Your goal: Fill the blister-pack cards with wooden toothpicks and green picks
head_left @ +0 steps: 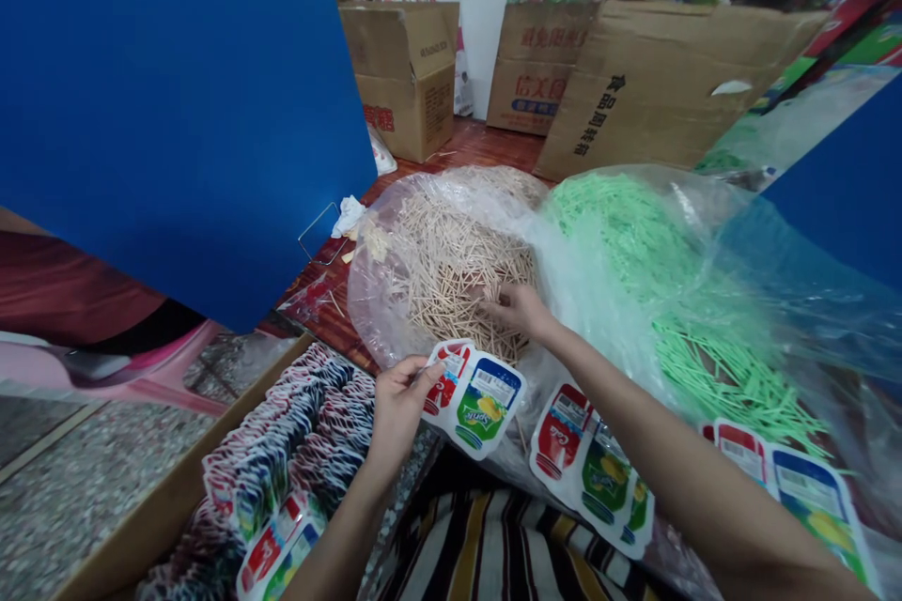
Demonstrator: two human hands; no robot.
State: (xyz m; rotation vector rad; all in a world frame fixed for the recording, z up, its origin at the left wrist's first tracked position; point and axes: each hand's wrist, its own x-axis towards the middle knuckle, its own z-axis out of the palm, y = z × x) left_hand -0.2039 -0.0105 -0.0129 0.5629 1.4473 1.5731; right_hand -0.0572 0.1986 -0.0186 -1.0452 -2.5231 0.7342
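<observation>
Pinched between the thumb and fingers of my left hand [405, 394] is a flat twin packet [486, 406], with a red cola half and a green-and-blue Sprite half. My right hand [520, 310] reaches into a heap of thin pale sticks [451, 249] in a clear plastic bag. Its fingers are apart, with the tips among the sticks, and no stick shows clearly in its grasp. More twin packets [564, 437] lie on the plastic under my right forearm. A cardboard box [133, 526] at my left holds dense rows of such packets.
Right of the pale sticks lies a bag of green sticks [739, 380], with more packets [810, 488] in front. Cartons [423, 84] stand at the back, another carton [655, 84] to their right. A blue panel [176, 94] blocks the upper left. A pink stool [141, 376] is below it.
</observation>
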